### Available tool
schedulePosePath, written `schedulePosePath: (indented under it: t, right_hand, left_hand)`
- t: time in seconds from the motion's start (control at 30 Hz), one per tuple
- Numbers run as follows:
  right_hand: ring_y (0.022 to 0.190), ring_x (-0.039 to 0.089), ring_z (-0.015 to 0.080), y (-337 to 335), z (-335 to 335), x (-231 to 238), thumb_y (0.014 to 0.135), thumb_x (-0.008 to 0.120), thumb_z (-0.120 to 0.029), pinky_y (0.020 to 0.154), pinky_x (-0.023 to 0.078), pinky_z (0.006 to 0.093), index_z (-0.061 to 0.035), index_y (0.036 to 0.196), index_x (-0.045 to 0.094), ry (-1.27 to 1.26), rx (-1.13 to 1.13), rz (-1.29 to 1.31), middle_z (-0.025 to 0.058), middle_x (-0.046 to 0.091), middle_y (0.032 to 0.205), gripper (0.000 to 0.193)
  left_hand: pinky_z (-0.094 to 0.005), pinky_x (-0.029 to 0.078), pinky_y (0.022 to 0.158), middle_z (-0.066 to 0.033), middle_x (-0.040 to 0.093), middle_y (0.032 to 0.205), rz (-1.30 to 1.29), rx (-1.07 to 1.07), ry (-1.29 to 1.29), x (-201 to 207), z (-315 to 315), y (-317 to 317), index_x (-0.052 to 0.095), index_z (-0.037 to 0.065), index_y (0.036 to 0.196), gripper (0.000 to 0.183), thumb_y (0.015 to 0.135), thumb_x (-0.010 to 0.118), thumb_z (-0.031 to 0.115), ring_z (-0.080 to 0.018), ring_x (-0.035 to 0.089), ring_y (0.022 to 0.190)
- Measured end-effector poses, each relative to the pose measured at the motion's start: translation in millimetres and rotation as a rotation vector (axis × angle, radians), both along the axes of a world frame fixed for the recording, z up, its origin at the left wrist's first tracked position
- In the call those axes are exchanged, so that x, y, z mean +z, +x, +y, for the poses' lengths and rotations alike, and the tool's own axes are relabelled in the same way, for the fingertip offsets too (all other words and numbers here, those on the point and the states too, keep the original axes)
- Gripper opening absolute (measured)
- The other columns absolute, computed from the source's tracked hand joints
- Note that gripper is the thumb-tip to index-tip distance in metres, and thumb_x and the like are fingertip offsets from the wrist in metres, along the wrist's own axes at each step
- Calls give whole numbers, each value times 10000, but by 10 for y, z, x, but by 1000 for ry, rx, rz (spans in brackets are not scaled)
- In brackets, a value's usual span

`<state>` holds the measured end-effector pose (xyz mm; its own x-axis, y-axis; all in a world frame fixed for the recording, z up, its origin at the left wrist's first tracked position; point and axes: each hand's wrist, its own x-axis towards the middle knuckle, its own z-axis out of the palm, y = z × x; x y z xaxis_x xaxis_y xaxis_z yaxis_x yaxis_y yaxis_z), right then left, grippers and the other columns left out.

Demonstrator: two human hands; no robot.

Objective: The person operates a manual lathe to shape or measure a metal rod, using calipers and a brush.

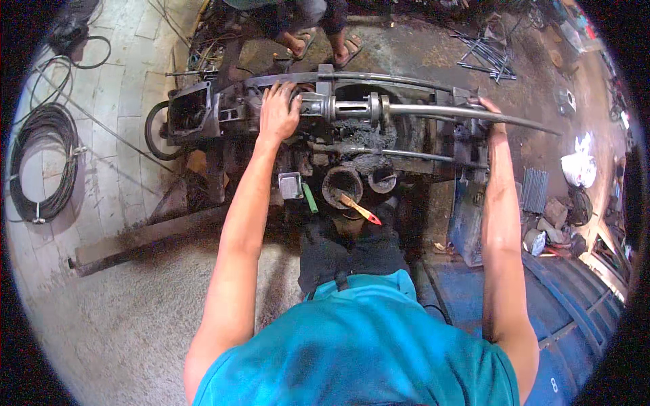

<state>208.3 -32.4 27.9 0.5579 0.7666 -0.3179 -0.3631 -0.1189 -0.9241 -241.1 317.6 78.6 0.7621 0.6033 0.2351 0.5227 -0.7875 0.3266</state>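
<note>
The fingers of the left hand point(278, 116) were loosely spread on top of the metalwork, a little left of centre in the upper part of the frame, with nothing held in them. Those of the right hand point(496, 116) bent over the far end of the same metalwork at the upper right, partly hidden; I could not tell how tightly they closed there, or on what.

The machine point(316, 107), long, dark and greasy, stretched across the upper middle of the frame, under both hands. A blue panel point(575, 318) filled the lower right corner. At the left edge lay a coil of black cable point(68, 177). A bright metal rod point(440, 110) ran from the machine's middle toward the right, its end beyond the right hand. Loose thin bars point(489, 59) lay in a heap at the upper right, and a crumpled white bag point(579, 166) sat lower down, near the right edge. At the centre, just below the machine, stood a round pot point(355, 189) beside a smaller cup point(383, 180). A brush point(362, 211) with a red-tipped handle leaned across the pot's rim, and a green stick point(310, 197) was left of the pot
</note>
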Motion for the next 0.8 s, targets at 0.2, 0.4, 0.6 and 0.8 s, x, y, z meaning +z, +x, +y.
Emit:
schedulePosePath:
  t: [0.2, 0.4, 0.6, 0.8]
  right_hand:
    - [950, 632, 219, -525, 471, -50, 879, 534, -235, 920, 444, 324, 9, 937, 714, 56, 15, -221, 121, 701, 982, 309]
    - [922, 632, 214, -655, 624, 67, 856, 553, -230, 895, 449, 319, 36, 903, 712, 51, 21, -200, 127, 699, 963, 314]
    - [936, 620, 191, -778, 595, 179, 839, 579, -229, 902, 439, 301, 11, 917, 702, 10, -22, -16, 98, 685, 959, 281]
    - [863, 643, 183, -804, 693, 151, 816, 588, -163, 842, 484, 295, 1, 895, 728, 65, -17, -101, 96, 708, 906, 230]
  left_hand:
    - [-459, 339, 1030, -136, 622, 1186, -128, 66, -113, -1, -157, 158, 623, 66, 1125, 295, 914, 519, 244, -325, 531, 1167]
    - [-452, 344, 1018, -126, 628, 1174, -97, 170, -95, -100, -106, 114, 606, 64, 1177, 341, 960, 412, 242, -298, 545, 1148]
    - [-436, 337, 1019, -124, 621, 1197, -107, 132, -156, -76, -123, 143, 591, 57, 1203, 346, 979, 369, 198, -312, 542, 1150]
    - [-416, 329, 1021, -116, 627, 1194, -56, 188, -144, -128, -94, 136, 586, 61, 1219, 353, 988, 367, 211, -311, 548, 1133]
